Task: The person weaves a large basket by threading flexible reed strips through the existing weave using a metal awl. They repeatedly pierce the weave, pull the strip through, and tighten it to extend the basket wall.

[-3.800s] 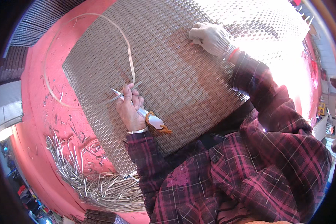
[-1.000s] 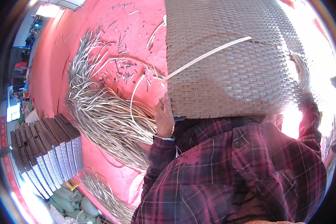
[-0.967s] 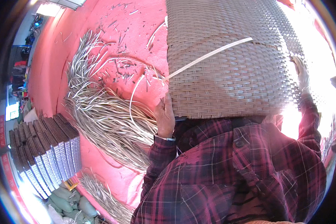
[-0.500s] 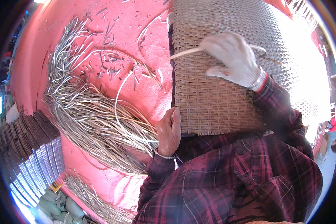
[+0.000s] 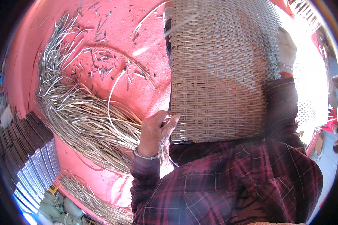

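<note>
Woven cane panel point(image 5: 218, 71) stands upright against the person's chest; left hand point(image 5: 156, 131) grips its lower left corner, right hand point(image 5: 287, 47) clasps its right edge, loose strips point(image 5: 82, 116) lying left.

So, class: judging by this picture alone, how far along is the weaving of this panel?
Done: the woven panel shows close, even weave across all its visible face. In hand: the left hand grips its lower left corner, the right hand its right edge; whether a blurred pale strand near the top is held cannot be told. Left: a big heap of loose strips lies unused on the red floor.
</note>
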The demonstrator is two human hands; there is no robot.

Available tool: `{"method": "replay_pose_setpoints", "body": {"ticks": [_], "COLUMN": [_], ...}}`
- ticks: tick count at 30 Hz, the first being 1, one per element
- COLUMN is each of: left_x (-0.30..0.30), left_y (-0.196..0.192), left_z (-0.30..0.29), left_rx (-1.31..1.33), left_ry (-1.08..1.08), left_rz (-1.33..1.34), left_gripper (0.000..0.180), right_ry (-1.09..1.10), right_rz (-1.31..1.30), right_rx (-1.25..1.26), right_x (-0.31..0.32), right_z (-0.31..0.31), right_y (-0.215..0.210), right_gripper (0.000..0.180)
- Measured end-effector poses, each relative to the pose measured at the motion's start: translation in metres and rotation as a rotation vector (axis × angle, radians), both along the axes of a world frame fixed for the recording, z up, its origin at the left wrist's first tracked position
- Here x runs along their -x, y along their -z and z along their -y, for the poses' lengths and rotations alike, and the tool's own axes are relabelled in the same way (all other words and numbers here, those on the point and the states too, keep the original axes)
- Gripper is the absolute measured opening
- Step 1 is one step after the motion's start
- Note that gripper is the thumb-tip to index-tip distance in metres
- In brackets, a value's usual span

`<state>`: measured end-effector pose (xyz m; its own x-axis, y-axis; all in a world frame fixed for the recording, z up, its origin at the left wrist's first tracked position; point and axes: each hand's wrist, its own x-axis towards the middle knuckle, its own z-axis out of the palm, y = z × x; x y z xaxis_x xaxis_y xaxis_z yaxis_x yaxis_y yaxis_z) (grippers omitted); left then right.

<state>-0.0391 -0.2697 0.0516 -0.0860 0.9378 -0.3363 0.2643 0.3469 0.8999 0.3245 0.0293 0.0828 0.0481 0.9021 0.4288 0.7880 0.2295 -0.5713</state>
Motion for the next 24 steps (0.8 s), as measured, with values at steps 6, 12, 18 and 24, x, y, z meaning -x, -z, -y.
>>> {"method": "replay_pose_setpoints", "body": {"ticks": [6,12,18,24], "left_x": [0.004,0.005,0.011,-0.001], "left_y": [-0.001,0.034,0.088,0.103], "left_z": [-0.039,-0.092,-0.120,-0.154], "left_rx": [-0.255,-0.396,0.028,0.025], "left_ry": [-0.074,-0.109,-0.281,-0.388], "left_rz": [-0.173,-0.277,0.163,0.745], "left_gripper": [0.021,0.014,0.024,0.028], "right_ry": [0.426,0.414,-0.260,-0.386], "right_rz": [-0.300,0.409,0.338,0.408], "right_rx": [-0.049,-0.163,-0.558,-0.217], "right_x": [-0.096,-0.038,0.060,0.075], "right_z": [-0.017,0.003,0.021,0.051], "right_y": [0.026,0.020,0.013,0.014], "right_gripper": [0.050,0.060,0.039,0.038]}}
